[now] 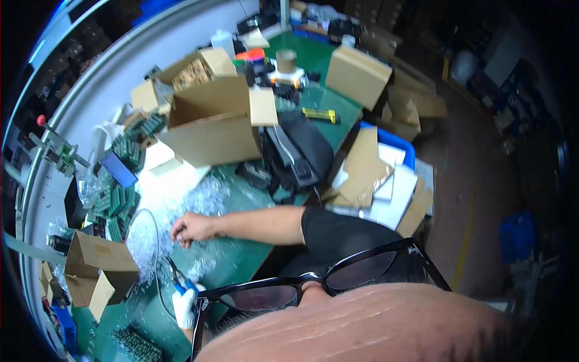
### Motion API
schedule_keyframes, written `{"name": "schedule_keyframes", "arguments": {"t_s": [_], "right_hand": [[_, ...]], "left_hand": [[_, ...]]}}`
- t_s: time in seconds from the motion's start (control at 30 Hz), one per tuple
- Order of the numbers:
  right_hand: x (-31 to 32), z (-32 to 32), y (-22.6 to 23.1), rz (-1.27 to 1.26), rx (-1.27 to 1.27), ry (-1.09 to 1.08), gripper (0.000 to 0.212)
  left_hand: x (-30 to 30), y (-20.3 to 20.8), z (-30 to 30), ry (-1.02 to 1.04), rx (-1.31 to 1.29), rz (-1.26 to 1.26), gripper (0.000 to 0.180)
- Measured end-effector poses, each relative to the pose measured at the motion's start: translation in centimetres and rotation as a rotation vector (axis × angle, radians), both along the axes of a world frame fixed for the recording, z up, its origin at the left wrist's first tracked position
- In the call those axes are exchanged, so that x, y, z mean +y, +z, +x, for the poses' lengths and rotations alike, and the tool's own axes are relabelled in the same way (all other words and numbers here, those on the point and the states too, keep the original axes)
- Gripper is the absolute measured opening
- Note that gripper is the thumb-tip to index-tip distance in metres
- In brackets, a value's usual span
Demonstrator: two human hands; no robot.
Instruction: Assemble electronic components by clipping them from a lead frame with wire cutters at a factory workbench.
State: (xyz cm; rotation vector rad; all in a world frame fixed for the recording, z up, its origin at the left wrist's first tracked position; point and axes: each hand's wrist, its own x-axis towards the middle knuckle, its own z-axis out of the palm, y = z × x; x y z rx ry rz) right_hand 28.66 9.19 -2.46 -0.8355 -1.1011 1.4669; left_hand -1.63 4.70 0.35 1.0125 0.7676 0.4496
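Note:
My left hand (184,305), in a white glove, is closed around blue-handled pliers (177,277), their dark jaws pointing up and left over the green table (235,256). Bare and reaching in from the right, my right hand (192,228) has its fingers curled together above the table; whatever they may pinch is too small to make out. Beneath and beside it spreads a heap of small clear plastic pieces (208,196). A thin dark cable (158,241) curves past the pliers. Several green ridged parts (114,205) are piled on the left.
An open cardboard box (211,139) stands beyond my hands, beside a black bag (295,151). Another open carton (99,265) sits at the left. More green parts (137,344) lie near the lower edge. A yellow cutter knife (319,114) and a closed carton (359,75) are farther off.

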Motion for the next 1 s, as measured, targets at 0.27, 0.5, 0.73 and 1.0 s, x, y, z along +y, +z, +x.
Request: {"name": "schedule_keyframes", "arguments": {"t_s": [0.27,0.5,0.73,1.0], "right_hand": [[0.3,0.0,0.3,-0.085,0.23,0.033,0.02],[0.1,0.3,-1.1,-0.139,0.164,0.07,0.022],[-1.2,-0.5,1.5,-0.232,0.211,0.128,0.018],[-1.3,-0.6,1.5,-0.245,0.224,0.147,0.019]], "left_hand": [[-0.4,0.1,0.5,0.083,0.023,-0.15,0.057],[-2.2,2.7,3.5,0.147,0.085,-0.062,0.043],[-1.4,3.4,1.9,0.014,0.242,-0.015,0.059],[-1.4,3.9,2.3,-0.024,0.234,-0.005,0.059]]}}
